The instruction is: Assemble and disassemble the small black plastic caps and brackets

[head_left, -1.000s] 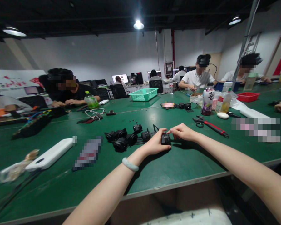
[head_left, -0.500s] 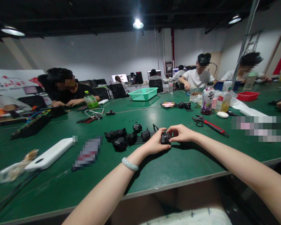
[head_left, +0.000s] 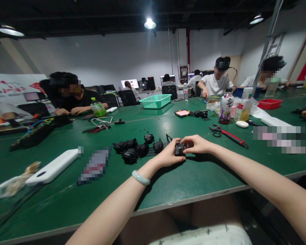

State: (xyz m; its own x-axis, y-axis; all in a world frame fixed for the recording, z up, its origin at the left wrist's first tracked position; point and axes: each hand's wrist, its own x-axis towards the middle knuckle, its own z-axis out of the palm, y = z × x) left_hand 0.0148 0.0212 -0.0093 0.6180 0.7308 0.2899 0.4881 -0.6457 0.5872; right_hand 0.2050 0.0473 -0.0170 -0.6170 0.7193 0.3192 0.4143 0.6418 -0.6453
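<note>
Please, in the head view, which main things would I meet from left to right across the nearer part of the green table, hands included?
White device, grey blurred-out item, cluster of black parts, left hand holding a single black part, right hand, red-handled wrench.

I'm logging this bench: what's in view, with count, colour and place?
table: 1, green, foreground
held part: 1, black, at both hands
loose parts: several, black, left of hands
wrench: 1, black-red, right of hands
basket: 1, mint, far middle
bottles: at least 4, mixed, far half
bin: 1, blue, behind bottles
tray: 1, red, far right
device: 1, white, near left
blurred items: several, mixed, left and right
lamps: 3, white, ceiling
screens: several, pale, background
people: several, dark or white tops, beyond
bangle: 1, pale green, left wrist
left hand: 1, bare, around held part
right hand: 1, bare, at held part
</note>
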